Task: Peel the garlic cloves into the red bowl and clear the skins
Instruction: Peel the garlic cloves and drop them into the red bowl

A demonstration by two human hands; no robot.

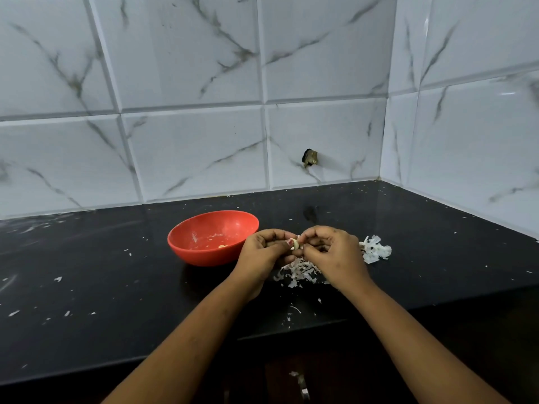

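Garlic clove [295, 244], small, pale cream, in a tight pinch between fingers [311, 234] of left hand [262, 258] and right hand [335, 253]

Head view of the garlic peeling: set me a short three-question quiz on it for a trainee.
1. True or false: the left grip and the right grip both pinch one garlic clove.
2. The red bowl stands: A) left of both grips; B) right of them; C) on the floor.
3. Fill in: loose skins lie on the black ____.
Key: 1 true; 2 A; 3 counter.
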